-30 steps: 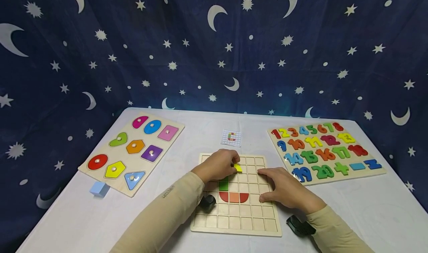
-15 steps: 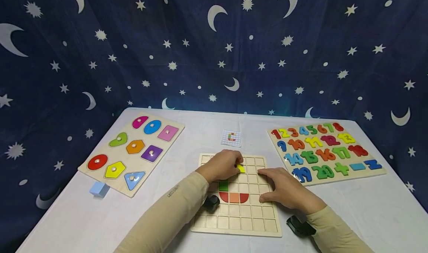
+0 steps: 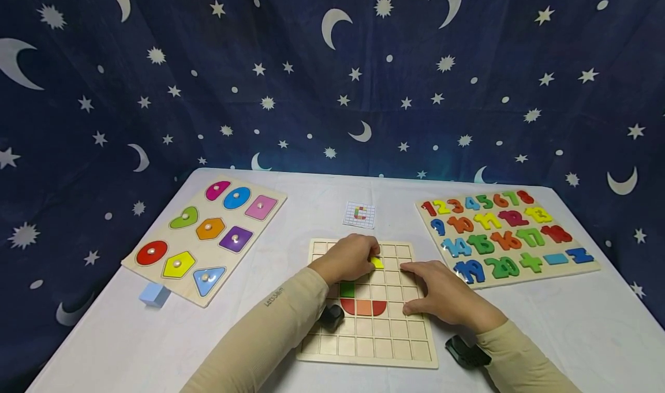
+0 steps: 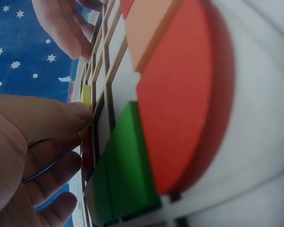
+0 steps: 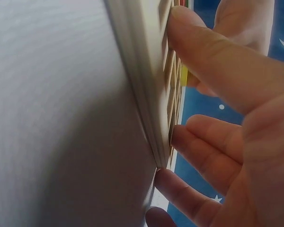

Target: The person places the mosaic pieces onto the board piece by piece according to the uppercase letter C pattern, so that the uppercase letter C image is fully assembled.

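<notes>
In the head view, my left hand (image 3: 349,258) is over the upper part of a wooden grid board (image 3: 397,347). It pinches a small yellow block (image 3: 377,262) between thumb and fingers, low at the grid; the left wrist view shows a red edge just below that yellow block (image 4: 86,92). Lower on the board lie a green block (image 3: 347,289), an orange square (image 3: 364,307) and two rounded red pieces (image 3: 379,307). My right hand (image 3: 449,295) rests at the board's right side, thumb and fingertips spread along its edge (image 5: 149,94).
Behind the board lies a pattern card (image 3: 359,214). A knobbed shape puzzle (image 3: 244,208) is at left, with a light blue block (image 3: 154,294) by its near edge. At right is a number puzzle (image 3: 511,260), close to my right hand. A starry curtain (image 3: 306,81) hangs behind the table.
My left hand has slid a little to the right across the grid with the yellow block. My right hand has stayed in place at the board's edge.
</notes>
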Demonstrator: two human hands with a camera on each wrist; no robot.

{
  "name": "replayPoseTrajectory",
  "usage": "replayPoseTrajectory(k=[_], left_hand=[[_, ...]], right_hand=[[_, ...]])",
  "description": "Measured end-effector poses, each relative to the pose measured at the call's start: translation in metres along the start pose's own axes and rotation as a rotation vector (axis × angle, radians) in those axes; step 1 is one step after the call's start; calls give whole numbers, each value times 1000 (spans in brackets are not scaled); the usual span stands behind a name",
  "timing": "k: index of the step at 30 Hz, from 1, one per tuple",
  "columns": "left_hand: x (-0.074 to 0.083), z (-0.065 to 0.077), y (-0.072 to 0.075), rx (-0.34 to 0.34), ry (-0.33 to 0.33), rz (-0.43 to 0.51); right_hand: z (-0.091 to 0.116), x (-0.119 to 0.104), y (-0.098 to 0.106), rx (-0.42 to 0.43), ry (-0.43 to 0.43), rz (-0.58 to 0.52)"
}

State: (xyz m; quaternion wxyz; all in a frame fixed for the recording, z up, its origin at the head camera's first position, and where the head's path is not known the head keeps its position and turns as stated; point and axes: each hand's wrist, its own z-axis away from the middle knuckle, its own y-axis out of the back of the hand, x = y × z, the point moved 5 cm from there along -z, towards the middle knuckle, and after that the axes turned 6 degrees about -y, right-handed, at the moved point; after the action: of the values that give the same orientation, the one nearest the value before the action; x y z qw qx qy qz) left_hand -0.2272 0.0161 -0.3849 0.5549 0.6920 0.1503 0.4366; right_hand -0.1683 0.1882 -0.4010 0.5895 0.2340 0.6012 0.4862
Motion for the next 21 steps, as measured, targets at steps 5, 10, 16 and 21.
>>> replayPoseTrajectory(k=[5,10,16,21], left_hand=[[-1,-1,-1,-3,5,-3],[-1,-2,-1,-8,11,2],[0,0,0,3,8,-5],[0,0,0,7,3,-10]], right_hand=[[0,0,0,1,1,0],[0,-1,0,0,5,3],[-1,0,0,0,-3,0],[-1,-1,0,0,6,3]])
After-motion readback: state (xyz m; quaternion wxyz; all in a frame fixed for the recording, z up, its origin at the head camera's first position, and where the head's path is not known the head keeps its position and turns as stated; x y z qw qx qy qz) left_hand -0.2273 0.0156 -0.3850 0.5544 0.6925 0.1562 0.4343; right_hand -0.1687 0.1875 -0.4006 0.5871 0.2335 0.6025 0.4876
